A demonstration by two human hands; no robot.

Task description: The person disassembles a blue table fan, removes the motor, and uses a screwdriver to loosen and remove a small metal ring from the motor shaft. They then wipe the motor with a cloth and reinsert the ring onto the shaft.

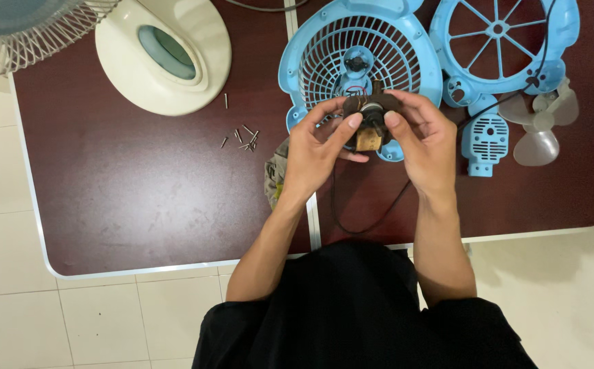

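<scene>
both hands are up over the table [140, 205], and between them sits a small fan motor [369, 119], dark and rusty, lifted clear so it can be turned and looked at. the left hand [314, 154] pinches its left side, thumb pressed on the front; the right hand [423, 140] clamps the other side. the motor hangs just in front of the blue grille housing [324, 51]. left of that housing lie loose screws [242, 135], seemingly set aside, well apart from the hands.
</scene>
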